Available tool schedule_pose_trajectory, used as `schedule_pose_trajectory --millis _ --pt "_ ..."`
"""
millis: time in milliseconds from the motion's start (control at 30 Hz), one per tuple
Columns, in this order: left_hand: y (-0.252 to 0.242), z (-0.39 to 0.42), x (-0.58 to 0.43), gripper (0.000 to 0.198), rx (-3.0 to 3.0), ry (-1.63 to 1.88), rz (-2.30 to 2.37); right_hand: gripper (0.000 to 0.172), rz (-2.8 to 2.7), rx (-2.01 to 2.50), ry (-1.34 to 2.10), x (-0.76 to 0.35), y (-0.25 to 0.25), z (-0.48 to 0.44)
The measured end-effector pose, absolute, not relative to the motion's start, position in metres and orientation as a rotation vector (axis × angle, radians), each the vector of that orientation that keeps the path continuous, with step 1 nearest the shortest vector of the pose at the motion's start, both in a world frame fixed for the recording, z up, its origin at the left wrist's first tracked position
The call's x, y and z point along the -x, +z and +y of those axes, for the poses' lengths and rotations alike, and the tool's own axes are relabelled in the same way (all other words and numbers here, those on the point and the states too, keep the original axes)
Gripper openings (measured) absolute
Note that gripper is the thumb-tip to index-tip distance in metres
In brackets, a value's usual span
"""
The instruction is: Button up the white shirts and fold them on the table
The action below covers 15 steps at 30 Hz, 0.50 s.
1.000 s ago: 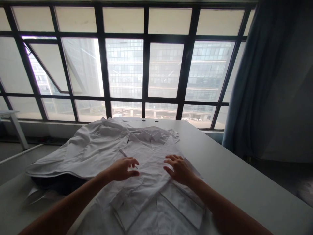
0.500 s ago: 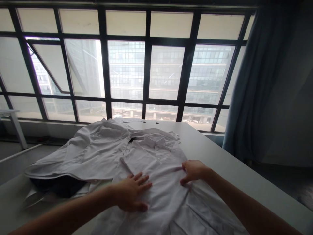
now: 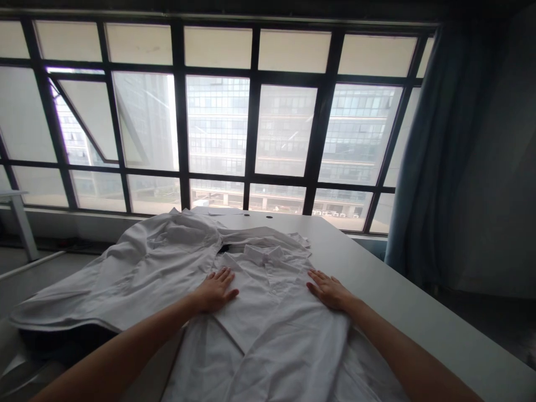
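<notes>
A white collared shirt lies spread in front of me, its collar pointing away toward the windows. On its left shoulder area my left hand rests flat, fingers spread. My right hand lies on the shirt's right edge near the other shoulder, fingers stretched out, gripping nothing. To the left, more white shirts lie in a pile, with something dark showing under their lower edge. Below my wrists the front shirt's fabric has creases and a diagonal fold.
Everything lies on a white table whose right edge runs diagonally away. Large dark-framed windows stand behind it, one pane tilted out. A blue-grey curtain hangs at the right. Another white table's leg is at the far left.
My left hand has moved up and left from the shirt's middle to its shoulder. My right hand has gone from curled at the edge to flat. The shirt's lower front looks wider.
</notes>
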<state>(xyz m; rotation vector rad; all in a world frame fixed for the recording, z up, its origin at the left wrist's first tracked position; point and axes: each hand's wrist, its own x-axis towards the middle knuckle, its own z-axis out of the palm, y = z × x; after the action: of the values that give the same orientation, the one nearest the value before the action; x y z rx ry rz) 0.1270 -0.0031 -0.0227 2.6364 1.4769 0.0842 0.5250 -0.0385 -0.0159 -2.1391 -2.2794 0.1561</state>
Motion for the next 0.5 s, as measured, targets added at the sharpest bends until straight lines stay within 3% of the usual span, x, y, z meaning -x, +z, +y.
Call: schedule_pose_trajectory --millis 167,333,500 --pt "-0.018 -0.002 -0.128 0.075 -2.654 0.097 1.384 0.063 -2.230 2.218 0.108 -0.539 -0.016 -0.014" --pt "-0.015 -0.001 -0.128 0.074 -2.666 0.085 1.351 0.061 -1.795 2.291 0.119 -0.538 -0.014 0.028" --pt "-0.019 -0.001 -0.125 0.070 -2.690 0.154 1.337 0.042 -1.637 2.318 0.101 -0.540 0.001 0.063"
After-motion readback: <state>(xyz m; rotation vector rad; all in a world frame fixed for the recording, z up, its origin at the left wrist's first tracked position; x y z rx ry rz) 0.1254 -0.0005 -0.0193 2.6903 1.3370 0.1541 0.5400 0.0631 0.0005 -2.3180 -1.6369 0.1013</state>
